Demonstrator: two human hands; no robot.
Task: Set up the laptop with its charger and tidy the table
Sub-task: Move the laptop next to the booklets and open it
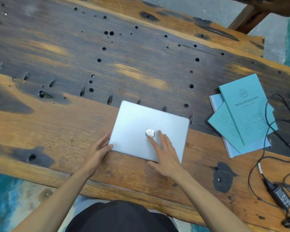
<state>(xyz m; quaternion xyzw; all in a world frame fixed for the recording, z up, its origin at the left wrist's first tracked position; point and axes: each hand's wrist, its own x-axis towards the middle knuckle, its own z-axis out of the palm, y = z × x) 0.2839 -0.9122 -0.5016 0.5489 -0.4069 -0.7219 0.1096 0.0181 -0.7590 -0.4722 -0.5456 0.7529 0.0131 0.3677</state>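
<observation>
closed laptop under both grips: left hand cupping near-left corner, right hand flat, holding nothing. charger well right, nearer right hand.

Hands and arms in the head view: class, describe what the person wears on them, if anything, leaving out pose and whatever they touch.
Both the left hand and the right hand are bare: no gloves, and no rings, watch or bracelets that I can make out. Both forearms are uncovered as far as the bottom edge of the picture, with no sleeve in view. A dark garment shows between the arms.
</observation>
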